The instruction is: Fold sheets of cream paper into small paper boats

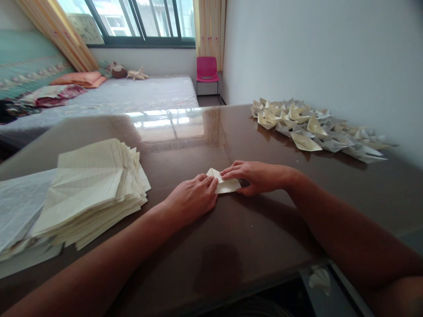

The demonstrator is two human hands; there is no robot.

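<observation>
A small folded piece of cream paper (228, 186) lies on the glossy brown table (185, 273) in front of me, its left part coming to a point at the top. My left hand (193, 196) presses its bunched fingertips down on the paper's left side. From the right, my right hand (259, 176) grips the same piece, fingers along its upper edge and thumb by its lower right corner. My fingers hide parts of both ends of the paper.
At left lies a thick stack of creased cream sheets (89, 176) beside printed grey paper (23, 207). Many folded paper boats (306, 141) crowd the table's far right by the white wall (313, 53). Beyond stand a bed (158, 90) and a pink chair (207, 70).
</observation>
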